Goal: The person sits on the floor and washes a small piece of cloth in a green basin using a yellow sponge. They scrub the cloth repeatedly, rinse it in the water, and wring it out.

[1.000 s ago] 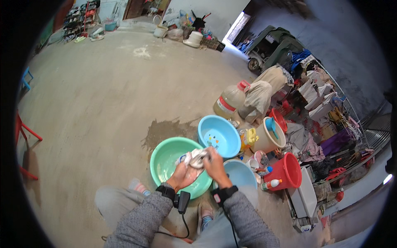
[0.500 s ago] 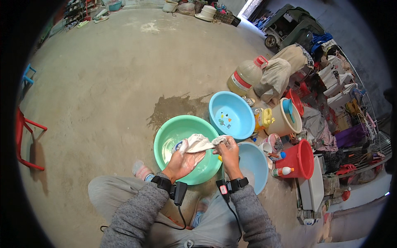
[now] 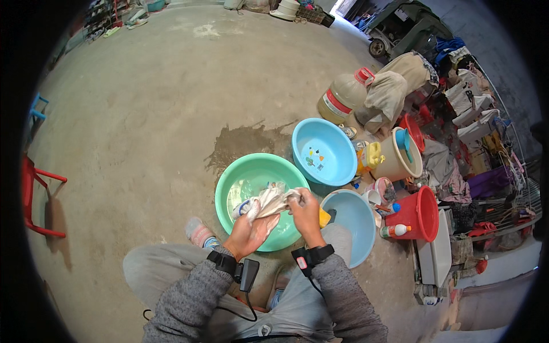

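A wet white cloth with a blue patch at one end is bunched over the green basin. My left hand lies palm up beneath it, thumb closed over the cloth. With bent fingers, my right hand pinches the cloth's right end. Some shallow water shows in the green basin, and pale folds sit behind the cloth; I cannot tell whether they belong to it. Beside my right hand, a yellow thing shows at the rim of a pale blue basin; its kind is unclear.
A blue basin stands behind the green one. To the right are a beige bucket with a blue scoop, a red bucket and a large jug. A red stool stands far left.
The cloth is more bunched now, its right end drawn closer to my left palm. My right hand has shifted slightly left and turned. The whole view has moved a little.
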A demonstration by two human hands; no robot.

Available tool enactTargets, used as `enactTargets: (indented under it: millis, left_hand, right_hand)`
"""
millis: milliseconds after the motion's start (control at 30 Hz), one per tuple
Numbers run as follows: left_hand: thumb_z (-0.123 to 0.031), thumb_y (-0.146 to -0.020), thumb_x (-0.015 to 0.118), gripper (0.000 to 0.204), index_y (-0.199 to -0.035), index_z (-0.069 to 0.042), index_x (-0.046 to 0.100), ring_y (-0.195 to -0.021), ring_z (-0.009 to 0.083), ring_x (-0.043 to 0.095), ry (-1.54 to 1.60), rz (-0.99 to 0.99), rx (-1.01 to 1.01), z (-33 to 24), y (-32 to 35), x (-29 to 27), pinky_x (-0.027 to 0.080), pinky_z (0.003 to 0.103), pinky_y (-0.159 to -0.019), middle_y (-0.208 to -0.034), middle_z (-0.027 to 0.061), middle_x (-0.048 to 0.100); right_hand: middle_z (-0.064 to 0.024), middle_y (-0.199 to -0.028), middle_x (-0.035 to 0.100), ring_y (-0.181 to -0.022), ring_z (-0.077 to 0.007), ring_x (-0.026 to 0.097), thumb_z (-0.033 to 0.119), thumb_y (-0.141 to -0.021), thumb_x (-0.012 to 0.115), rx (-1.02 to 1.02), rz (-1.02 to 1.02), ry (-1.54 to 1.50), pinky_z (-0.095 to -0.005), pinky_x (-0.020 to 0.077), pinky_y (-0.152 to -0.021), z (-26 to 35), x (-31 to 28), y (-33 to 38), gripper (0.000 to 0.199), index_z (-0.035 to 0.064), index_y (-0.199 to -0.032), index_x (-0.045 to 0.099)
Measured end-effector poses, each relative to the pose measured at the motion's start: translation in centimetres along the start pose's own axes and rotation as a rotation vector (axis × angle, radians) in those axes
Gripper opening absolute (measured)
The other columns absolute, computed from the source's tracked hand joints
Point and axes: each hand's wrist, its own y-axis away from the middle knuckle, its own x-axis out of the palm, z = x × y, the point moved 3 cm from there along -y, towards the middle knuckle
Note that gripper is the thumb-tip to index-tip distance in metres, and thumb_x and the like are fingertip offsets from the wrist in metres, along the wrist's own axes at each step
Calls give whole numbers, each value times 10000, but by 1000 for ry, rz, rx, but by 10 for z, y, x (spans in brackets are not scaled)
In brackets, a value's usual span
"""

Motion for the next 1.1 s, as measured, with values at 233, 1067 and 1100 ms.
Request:
enactTargets:
  millis: [233,1067,1100]
  left_hand:
    - [-313,-1034,316,478,-1422,-35,323,-1337,285,386,59,-88,106,-11,4,-8,306,437,-1121,-1458,145,382]
    - [-204,-977,527,220,-1136,-53,530,-1130,249,551,-7,-452,177,-18,-10,-68,456,463,-975,-1155,82,572]
    - [-206,-972,538,231,-1145,-54,528,-1126,244,553,-38,-423,165,-17,-10,-67,463,458,-964,-1157,80,572]
  right_hand:
    - [-133,-943,636,-708,-196,629,186,-953,548,360,-26,-600,-286,498,-565,-19,-27,14,229,-23,-1047,548]
    - [-20,-951,607,-731,-134,526,263,-999,465,355,20,-935,-269,436,-598,-49,-67,13,162,122,-1040,533]
    - [-21,-948,608,-728,-135,523,269,-1000,464,344,54,-915,-271,435,-599,-47,-67,13,171,119,-1045,534]
